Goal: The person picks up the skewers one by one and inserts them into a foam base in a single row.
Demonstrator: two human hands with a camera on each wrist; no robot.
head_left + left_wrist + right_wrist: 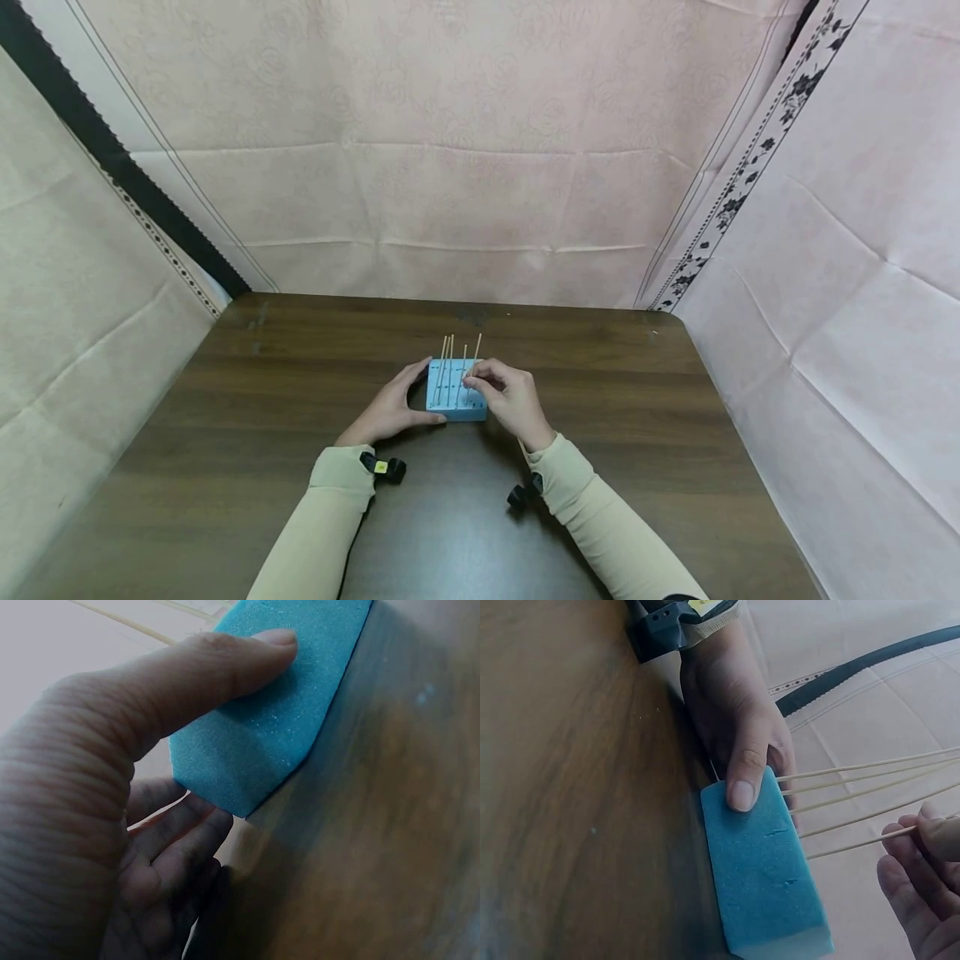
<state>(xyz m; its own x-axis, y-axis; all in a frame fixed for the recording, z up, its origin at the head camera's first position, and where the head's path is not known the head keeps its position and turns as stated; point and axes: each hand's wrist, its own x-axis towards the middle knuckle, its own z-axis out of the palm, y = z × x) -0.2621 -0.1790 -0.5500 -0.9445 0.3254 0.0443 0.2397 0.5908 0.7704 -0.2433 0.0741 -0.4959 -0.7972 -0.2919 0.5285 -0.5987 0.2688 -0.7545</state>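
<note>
A light blue foam block (467, 414) rests on the table, with several thin wooden sticks (442, 367) standing up from its top. My left hand (390, 408) holds the block from the left. In the left wrist view its thumb lies on the near face of the block (255, 746) and the fingers are around the far side. My right hand (517, 402) is over the block's right part and pinches one wooden stick (847, 847) between thumb and fingers. The right wrist view shows that stick's lower end at the block's top, beside the other sticks (870, 780).
The brown wooden table (300, 500) stretches around the block. Pale patterned cloth (450, 200) hangs behind it and at both sides. Small dark cameras are strapped at both wrists, over light green sleeves (600, 508).
</note>
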